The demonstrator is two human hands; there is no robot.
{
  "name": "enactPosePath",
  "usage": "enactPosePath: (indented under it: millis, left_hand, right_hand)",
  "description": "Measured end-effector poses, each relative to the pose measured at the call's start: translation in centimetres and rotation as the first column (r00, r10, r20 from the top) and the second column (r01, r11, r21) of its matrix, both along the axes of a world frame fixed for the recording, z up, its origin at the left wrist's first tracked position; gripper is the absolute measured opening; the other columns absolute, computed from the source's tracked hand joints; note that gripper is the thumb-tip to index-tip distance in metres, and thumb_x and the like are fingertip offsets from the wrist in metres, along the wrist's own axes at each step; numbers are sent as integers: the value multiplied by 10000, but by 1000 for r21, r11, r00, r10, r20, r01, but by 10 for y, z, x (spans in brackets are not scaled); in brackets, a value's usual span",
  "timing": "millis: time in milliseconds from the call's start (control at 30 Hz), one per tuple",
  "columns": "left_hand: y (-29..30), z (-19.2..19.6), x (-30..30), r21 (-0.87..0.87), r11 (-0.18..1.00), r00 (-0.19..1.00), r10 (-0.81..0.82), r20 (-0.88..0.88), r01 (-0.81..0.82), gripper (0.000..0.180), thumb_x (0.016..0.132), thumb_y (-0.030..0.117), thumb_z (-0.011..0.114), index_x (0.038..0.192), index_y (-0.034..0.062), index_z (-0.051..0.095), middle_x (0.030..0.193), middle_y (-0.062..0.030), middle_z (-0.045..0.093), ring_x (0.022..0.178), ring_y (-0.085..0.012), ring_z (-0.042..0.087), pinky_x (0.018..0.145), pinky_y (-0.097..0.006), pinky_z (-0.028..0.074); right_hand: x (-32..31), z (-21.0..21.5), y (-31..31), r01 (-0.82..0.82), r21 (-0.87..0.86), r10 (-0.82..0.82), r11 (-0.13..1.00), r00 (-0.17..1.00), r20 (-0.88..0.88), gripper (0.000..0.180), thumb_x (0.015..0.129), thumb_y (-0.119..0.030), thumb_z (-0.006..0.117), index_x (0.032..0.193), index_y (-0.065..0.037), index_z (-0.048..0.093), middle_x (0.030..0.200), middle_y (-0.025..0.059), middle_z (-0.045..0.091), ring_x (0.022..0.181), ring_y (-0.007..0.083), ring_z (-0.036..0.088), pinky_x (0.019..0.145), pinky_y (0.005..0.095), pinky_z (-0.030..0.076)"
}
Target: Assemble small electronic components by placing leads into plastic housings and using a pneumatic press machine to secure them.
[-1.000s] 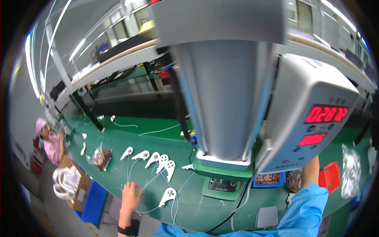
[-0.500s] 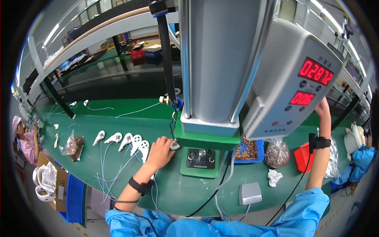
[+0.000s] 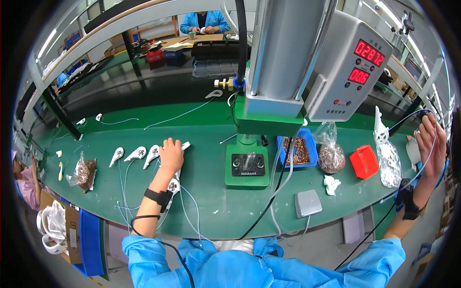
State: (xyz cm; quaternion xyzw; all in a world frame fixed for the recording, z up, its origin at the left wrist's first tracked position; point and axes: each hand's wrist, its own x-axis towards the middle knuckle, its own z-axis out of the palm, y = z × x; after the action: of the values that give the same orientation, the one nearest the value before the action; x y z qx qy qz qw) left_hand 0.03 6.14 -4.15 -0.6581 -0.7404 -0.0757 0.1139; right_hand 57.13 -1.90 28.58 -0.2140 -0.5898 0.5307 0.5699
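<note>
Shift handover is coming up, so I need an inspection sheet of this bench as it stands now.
Surface: green bench top, worn.
Job's things: white paddle-shaped parts with thin leads in a row; press fixture at centre.
Clutter: blue tray of small brown pieces, two bags of the same, red box, crumpled white wad, grey pedal switch.
Hands: left hand rests on a white part; right hand raised at a dark cable, grip unclear.
Cables: black cable trails off the front edge.
Surroundings: controller box with red displays; person in blue behind.
</note>
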Motion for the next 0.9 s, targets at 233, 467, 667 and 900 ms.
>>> enactPosePath:
  millis: [233, 467, 667, 900]
  left_hand:
    - [-32, 31, 2, -30, 959, 940, -272, 205, 283, 486, 745, 344, 641, 1074, 12, 507, 1048, -141, 438, 1005, -303, 416, 838, -426, 363]
    - [-105, 108, 2, -131, 794, 568, -298, 767, 594, 422, 912, 323, 445, 1161, -13, 501, 1026, -157, 578, 933, -240, 556, 839, -332, 428]
    - [-125, 116, -39, -322, 729, 619, -173, 766, 604, 351, 914, 261, 429, 1114, -5, 540, 938, -121, 619, 872, -201, 582, 812, -304, 442]
    - [-123, 83, -56, -154, 925, 823, -222, 522, 348, 427, 854, 319, 505, 1165, 25, 506, 1123, -183, 526, 1054, -326, 492, 887, -379, 394]
  right_hand:
    - [-104, 0, -52, -170, -9, 169, 985, 975, 143, 198, 878, -173, 510, 827, -69, 348, 611, 10, 385, 427, 70, 368, 381, 206, 347]
    - [-225, -22, -54, -308, -272, 371, 912, 901, 224, 213, 795, -202, 572, 807, -12, 477, 575, 23, 461, 422, 54, 386, 369, 201, 301]
    - [-314, -52, -25, -302, -308, 405, 902, 840, 362, 174, 850, -192, 554, 866, -19, 551, 680, -18, 510, 531, 31, 445, 490, 184, 351]
    - [-362, -149, 24, -93, -201, 189, 975, 822, 537, 130, 837, -154, 553, 901, -41, 559, 681, -35, 519, 524, 15, 414, 447, 169, 315]
